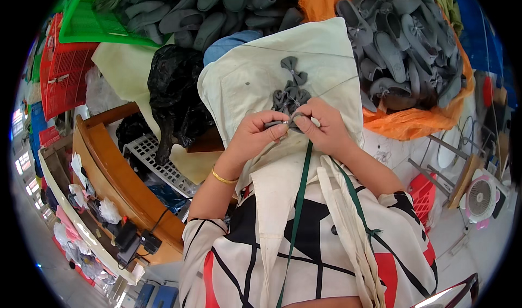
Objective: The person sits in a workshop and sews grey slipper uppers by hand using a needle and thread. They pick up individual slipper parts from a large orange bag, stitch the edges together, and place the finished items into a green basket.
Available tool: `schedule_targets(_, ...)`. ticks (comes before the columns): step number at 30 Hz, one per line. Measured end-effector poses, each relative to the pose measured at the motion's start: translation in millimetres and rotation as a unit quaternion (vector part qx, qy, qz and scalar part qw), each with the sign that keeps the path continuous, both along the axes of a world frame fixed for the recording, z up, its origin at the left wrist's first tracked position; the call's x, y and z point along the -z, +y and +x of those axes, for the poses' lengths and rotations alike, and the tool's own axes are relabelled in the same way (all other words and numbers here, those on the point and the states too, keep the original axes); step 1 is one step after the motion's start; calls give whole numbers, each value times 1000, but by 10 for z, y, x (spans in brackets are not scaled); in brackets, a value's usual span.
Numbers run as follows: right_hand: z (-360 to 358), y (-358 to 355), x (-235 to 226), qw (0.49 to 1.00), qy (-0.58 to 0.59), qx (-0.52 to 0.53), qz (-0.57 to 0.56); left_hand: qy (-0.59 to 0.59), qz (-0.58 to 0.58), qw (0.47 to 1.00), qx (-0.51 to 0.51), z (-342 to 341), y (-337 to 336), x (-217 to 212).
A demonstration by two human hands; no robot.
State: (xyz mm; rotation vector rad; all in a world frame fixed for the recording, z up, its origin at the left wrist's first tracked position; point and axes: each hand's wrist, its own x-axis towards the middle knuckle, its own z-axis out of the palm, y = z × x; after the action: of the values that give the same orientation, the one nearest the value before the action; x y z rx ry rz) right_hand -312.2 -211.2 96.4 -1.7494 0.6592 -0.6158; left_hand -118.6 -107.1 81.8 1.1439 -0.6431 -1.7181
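My left hand (260, 134) and my right hand (326, 129) meet over a cream cloth (239, 79) spread across my lap. Between them they pinch a small grey fabric bow (297, 121), partly hidden by the fingers. Something small and shiny shows at my left fingertips, too small to name. Just beyond the fingers lies a little cluster of grey bows (288, 97) on the cloth. One more grey bow (291, 64) sits farther up. Thin dark threads run over the cloth toward its right edge.
Grey shoes fill a green crate (81, 22) at the far left and an orange sack (405, 124) at the far right. A black plastic bag (176, 90) and a wooden table (117, 183) stand to my left. A small fan (480, 198) is at the right.
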Motion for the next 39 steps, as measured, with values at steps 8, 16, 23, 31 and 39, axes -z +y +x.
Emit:
schedule_targets(8, -117, -149, -161, 968, 7, 13, 252, -346, -209, 915, 2, 103, -1, -170)
schedule_targets(16, -147, -255, -318, 965, 127, -191, 126, -479, -331, 812, 36, 139, -31, -326)
schedule_targets(23, -125, -259, -318, 968, 100, -211, 91, -497, -353, 792, 39, 139, -22, -350)
schedule_targets(31, -143, -263, -283, 963, 97, -225, 113, -491, -365, 791, 19, 112, -30, -358)
schedule_targets(39, -121, -128, -104, 953, 21, -223, 206, -443, -350, 825, 0, 105, 17, -291)
